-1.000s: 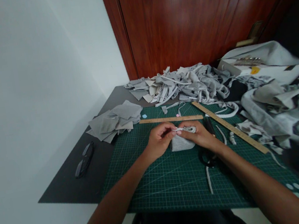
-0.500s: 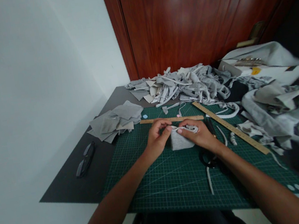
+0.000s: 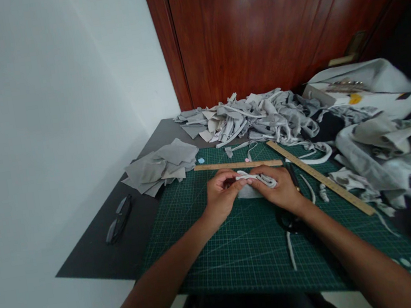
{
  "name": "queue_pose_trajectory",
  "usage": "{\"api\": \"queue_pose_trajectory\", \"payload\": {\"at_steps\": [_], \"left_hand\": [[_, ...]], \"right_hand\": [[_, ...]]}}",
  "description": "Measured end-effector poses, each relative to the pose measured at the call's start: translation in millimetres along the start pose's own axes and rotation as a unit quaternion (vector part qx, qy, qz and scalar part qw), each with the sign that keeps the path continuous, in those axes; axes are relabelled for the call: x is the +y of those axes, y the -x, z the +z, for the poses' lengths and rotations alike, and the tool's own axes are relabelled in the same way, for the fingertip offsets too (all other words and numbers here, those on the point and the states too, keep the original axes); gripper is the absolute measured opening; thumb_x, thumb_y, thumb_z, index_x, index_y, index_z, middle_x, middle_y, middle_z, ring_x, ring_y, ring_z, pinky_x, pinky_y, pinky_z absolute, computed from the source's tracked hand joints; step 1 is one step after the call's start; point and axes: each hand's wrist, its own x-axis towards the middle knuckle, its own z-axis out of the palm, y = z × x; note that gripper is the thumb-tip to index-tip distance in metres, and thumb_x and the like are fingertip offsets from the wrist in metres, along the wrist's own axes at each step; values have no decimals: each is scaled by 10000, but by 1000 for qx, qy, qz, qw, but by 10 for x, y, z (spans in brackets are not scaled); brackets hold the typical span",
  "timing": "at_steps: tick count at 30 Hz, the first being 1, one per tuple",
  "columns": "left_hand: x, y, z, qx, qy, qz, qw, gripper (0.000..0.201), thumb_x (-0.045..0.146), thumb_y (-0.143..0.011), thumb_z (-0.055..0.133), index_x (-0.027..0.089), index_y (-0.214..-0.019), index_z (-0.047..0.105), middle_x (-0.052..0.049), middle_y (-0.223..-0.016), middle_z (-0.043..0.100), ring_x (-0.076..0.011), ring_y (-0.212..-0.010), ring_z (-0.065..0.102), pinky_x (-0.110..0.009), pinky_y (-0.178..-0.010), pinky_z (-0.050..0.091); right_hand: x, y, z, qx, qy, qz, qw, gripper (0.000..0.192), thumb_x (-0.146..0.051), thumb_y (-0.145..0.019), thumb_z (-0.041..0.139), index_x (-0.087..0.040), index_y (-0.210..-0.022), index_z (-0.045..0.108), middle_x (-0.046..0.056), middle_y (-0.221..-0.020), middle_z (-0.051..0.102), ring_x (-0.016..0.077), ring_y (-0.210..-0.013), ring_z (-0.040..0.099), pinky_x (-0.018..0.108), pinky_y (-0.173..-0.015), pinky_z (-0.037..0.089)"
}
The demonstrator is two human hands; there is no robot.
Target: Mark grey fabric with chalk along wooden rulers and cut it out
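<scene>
A folded piece of light grey fabric (image 3: 250, 192) is held above the green cutting mat (image 3: 221, 259), its layered edge turned up and a loop of folds on the right. My left hand (image 3: 223, 192) pinches its left end between thumb and fingers. Around the right part closes my right hand (image 3: 277, 188), thumb close to the left thumb. Black-handled scissors (image 3: 289, 223) lie on the mat, partly hidden under my right wrist. A wooden ruler (image 3: 238, 165) rests just beyond both hands.
A second wooden ruler (image 3: 321, 178) slants at the right. Grey fabric pieces (image 3: 164, 163) lie at the left, near eyeglasses (image 3: 119, 219). A heap of scraps (image 3: 254, 116) spreads along the back. More fabric (image 3: 384, 158) and a white box (image 3: 378, 97) occupy the right side.
The fabric's front face has tilted away, so more of its layered top edge shows. My left hand has moved slightly right; both hands still hold the fabric.
</scene>
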Motion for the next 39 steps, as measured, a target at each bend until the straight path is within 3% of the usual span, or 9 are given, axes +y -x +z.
{"api": "queue_pose_trajectory", "payload": {"at_steps": [8, 15, 21, 25, 33, 39], "left_hand": [[46, -25, 13, 24, 40, -39, 998, 275, 395, -656, 929, 177, -698, 767, -20, -777, 697, -126, -711, 611, -241, -663, 475], [12, -50, -20, 21, 79, -118, 990, 363, 469, -685, 908, 151, -725, 737, 10, -659, 637, -81, -580, 512, -208, -562, 413], [-34, -48, -16, 20, 64, -64, 996, 432, 361, -579, 983, 171, -846, 703, -31, -910, 729, -145, -796, 657, -253, -722, 525], [-46, -40, -24, -7, 50, -25, 998, 340, 373, -655, 949, 172, -793, 712, -73, -1033, 752, -185, -928, 699, -299, -821, 552], [-43, -10, -52, -33, 19, -10, 999, 288, 452, -773, 873, 184, -861, 817, -77, -939, 800, -196, -856, 721, -312, -804, 559], [-27, -9, -58, -21, 44, -34, 998, 282, 428, -725, 910, 186, -841, 824, -65, -913, 803, -185, -833, 719, -288, -786, 558]], "right_hand": [[29, 5, 5, -1, 18, -16, 1000, 196, -408, -928, 708, -222, -909, 768, 17, -743, 769, 179, -590, 682, 277, -580, 499], [3, 2, -6, -1, 9, -11, 1000, 191, -398, -920, 719, -215, -906, 769, 26, -747, 771, 189, -609, 695, 282, -577, 502], [-7, -16, -27, 25, -16, -15, 999, 156, -366, -916, 725, -215, -894, 762, 25, -783, 778, 180, -636, 694, 277, -601, 513], [-31, -28, -35, 22, -21, -11, 999, 156, -357, -913, 727, -209, -874, 758, 17, -748, 767, 163, -589, 667, 264, -564, 493], [-62, -32, -34, 13, -36, -5, 999, 154, -352, -904, 738, -205, -871, 763, 16, -744, 766, 160, -595, 667, 258, -573, 498], [-86, -49, -38, 10, -50, -7, 999, 135, -338, -888, 745, -206, -863, 759, -2, -694, 748, 141, -532, 627, 244, -517, 466]]}}
